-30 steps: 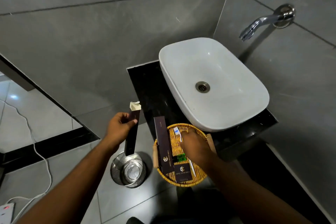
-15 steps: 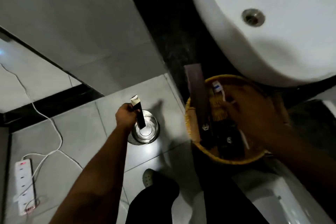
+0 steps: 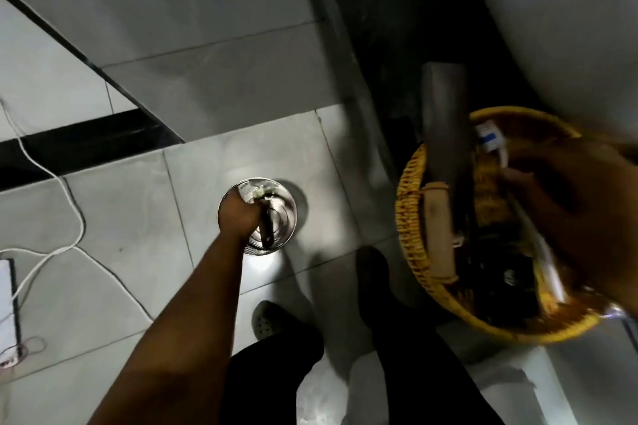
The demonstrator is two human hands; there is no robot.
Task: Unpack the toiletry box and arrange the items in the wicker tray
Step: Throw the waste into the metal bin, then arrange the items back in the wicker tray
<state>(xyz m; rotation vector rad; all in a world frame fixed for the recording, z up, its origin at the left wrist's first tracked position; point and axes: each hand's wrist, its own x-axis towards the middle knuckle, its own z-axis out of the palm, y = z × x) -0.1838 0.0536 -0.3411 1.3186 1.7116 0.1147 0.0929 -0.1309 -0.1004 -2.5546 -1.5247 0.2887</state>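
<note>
My left hand (image 3: 238, 217) reaches down to the floor and grips a long dark toiletry box (image 3: 267, 228) with a pale open flap, holding it inside the mouth of a shiny steel bin (image 3: 283, 214). At the right, the round wicker tray (image 3: 411, 203) holds a tall dark box (image 3: 445, 128), smaller dark boxes (image 3: 497, 272) and a white toothbrush with a blue head (image 3: 490, 136). My right hand (image 3: 580, 214) hovers over the tray with its fingers on the toothbrush's handle. The picture is blurred.
The white basin (image 3: 559, 10) fills the top right above a black counter (image 3: 390, 28). A white cable (image 3: 51, 179) and power strip (image 3: 7, 304) lie on the grey floor tiles at the left. My shoe (image 3: 266, 321) and dark trouser legs show below.
My view has tilted down toward the floor. My left hand has lowered the dark box from counter height into the steel bin. My right hand has stayed over the tray.
</note>
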